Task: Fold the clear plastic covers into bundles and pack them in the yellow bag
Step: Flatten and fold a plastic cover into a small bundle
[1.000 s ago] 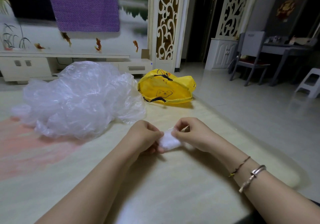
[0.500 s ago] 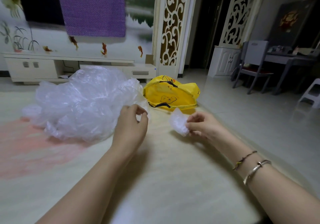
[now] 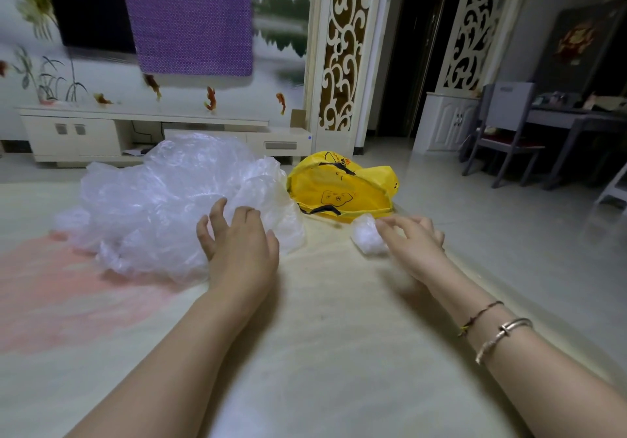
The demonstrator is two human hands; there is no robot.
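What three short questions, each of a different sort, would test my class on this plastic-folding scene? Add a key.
1. True or false: the small plastic bundle is inside the yellow bag.
2. Which hand reaches over the pile of clear covers? A left hand B right hand
3. Fill in: the bundle lies just in front of the ____ bag.

Key: 1 false, it is outside, on the mat; 2 A; 3 yellow.

Mural wall, white TV cabinet, grey chair.

A home living room: low TV cabinet, carved screen, dining chair
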